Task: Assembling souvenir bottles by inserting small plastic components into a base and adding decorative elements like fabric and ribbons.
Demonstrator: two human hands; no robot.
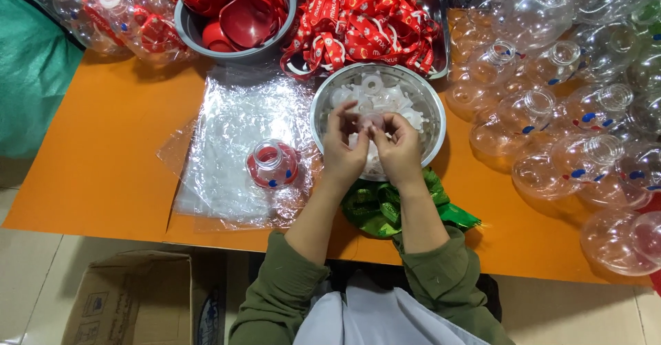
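Both hands meet over the steel bowl (323,114) of white plastic caps (385,100) at the middle of the orange table (110,159). The left hand (342,149) and the right hand (398,149) have their fingers curled in toward each other, pinching a small white cap (372,120) between the fingertips just above the heap; whether it is one piece or two pressed together is too small to tell.

To do this well, it seems best to keep the piece low over the bowl, so that a slip drops it back among the others, and to grip it by the rim with the fingertips rather than the palm.

Left of the bowl, a small round bottle with a red inside (273,164) stands on a sheet of clear plastic film (227,131), within easy reach. Beyond the bowl lies a tray of red ribbons (365,21), and a grey basin of red shells (237,14) sits at the far left. Empty clear round bottles (551,118) crowd the right side.
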